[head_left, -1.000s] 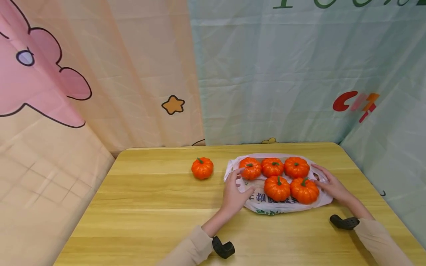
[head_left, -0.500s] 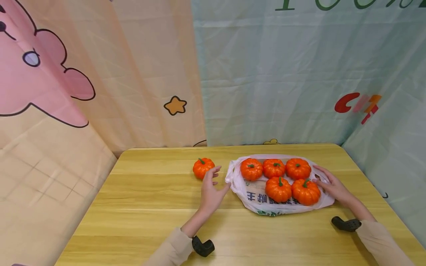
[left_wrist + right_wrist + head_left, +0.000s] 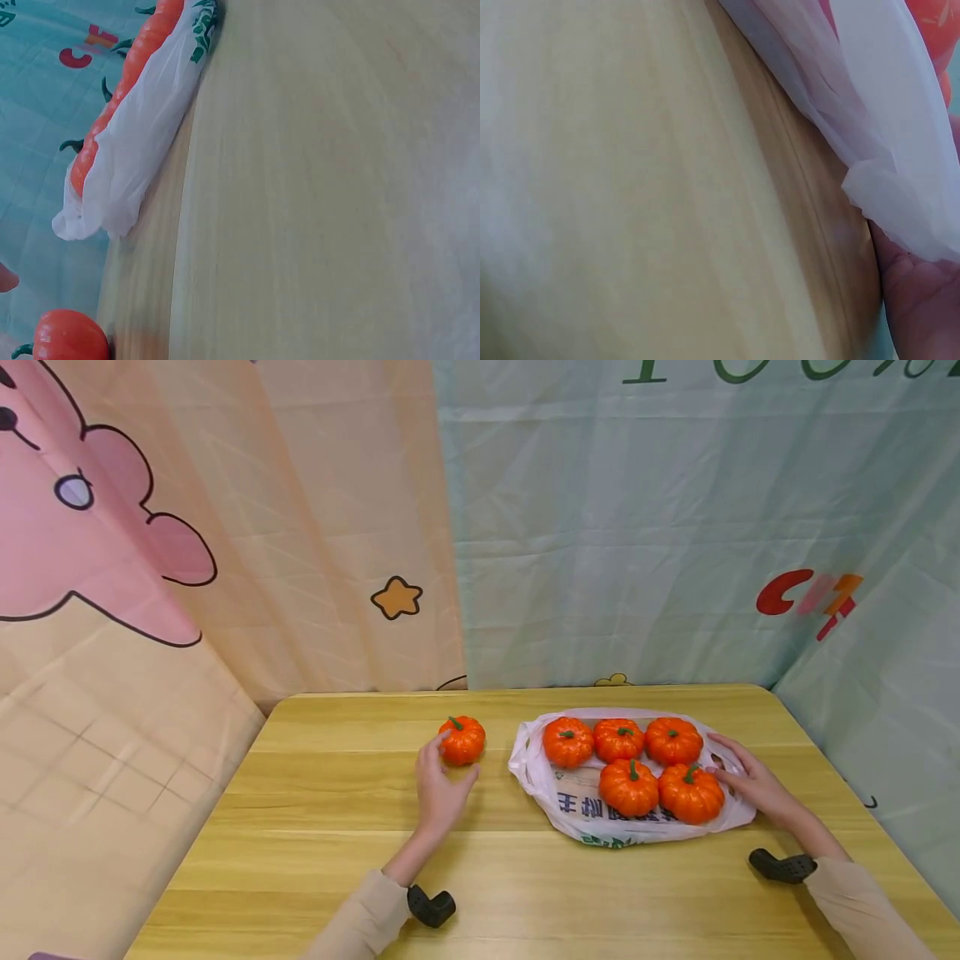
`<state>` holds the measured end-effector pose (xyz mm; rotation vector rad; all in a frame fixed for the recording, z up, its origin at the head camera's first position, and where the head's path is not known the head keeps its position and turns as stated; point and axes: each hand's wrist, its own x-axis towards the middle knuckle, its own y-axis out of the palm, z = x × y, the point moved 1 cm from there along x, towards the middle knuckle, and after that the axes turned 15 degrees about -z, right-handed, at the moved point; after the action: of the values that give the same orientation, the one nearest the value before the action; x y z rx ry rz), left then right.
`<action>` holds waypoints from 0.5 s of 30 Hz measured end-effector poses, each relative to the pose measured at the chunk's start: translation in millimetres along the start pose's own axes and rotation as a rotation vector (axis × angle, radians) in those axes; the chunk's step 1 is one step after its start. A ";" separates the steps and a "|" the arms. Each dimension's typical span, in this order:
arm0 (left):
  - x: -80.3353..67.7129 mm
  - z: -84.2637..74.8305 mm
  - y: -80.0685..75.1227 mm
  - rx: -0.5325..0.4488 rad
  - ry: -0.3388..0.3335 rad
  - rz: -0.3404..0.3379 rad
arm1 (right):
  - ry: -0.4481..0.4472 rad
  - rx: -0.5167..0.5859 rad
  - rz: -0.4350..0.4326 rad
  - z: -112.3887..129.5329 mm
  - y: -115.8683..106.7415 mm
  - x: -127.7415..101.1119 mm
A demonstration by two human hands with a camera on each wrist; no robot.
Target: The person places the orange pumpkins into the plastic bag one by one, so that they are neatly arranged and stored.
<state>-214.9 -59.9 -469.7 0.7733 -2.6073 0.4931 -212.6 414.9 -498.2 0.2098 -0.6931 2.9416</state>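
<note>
A lone small orange pumpkin (image 3: 462, 742) with a green stem stands on the wooden table. My left hand (image 3: 440, 792) is spread at its near left side, fingers by its left and thumb off its front; whether they touch it cannot be made out. In the left wrist view only a fingertip (image 3: 7, 278) shows above the pumpkin (image 3: 69, 336). To the right lies a white plastic bag (image 3: 534, 770), its mouth wide, with several like pumpkins (image 3: 628, 787) in it. My right hand (image 3: 761, 785) holds the bag's right edge; in the right wrist view plastic (image 3: 907, 172) covers part of it.
The wooden table (image 3: 300, 843) has its back edge close to a printed curtain (image 3: 562, 543). Side curtains (image 3: 892, 693) hang at left and right. Black wrist-worn devices (image 3: 431, 907) sit by both cuffs.
My left hand has left the bag's left end and moved left to the lone pumpkin. The bag's left rim has sagged slightly. My right hand has stayed at the bag's right edge.
</note>
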 end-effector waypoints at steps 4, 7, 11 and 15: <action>9.6 7.7 -0.1 0.031 -0.021 -0.017 | -0.012 0.004 -0.002 -0.9 -0.3 -2.2; 16.3 12.8 1.0 0.035 -0.061 -0.005 | -0.003 0.012 0.000 0.2 -0.1 -2.0; 23.8 19.2 3.5 0.063 -0.112 0.030 | 0.005 0.014 0.002 1.7 0.3 -1.0; 29.0 22.3 6.3 0.085 -0.146 0.084 | -0.008 0.019 0.004 2.4 0.2 -1.7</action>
<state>-246.7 -77.3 -477.6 0.7541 -2.7786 0.5956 -210.7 413.5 -496.5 0.2220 -0.6680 2.9534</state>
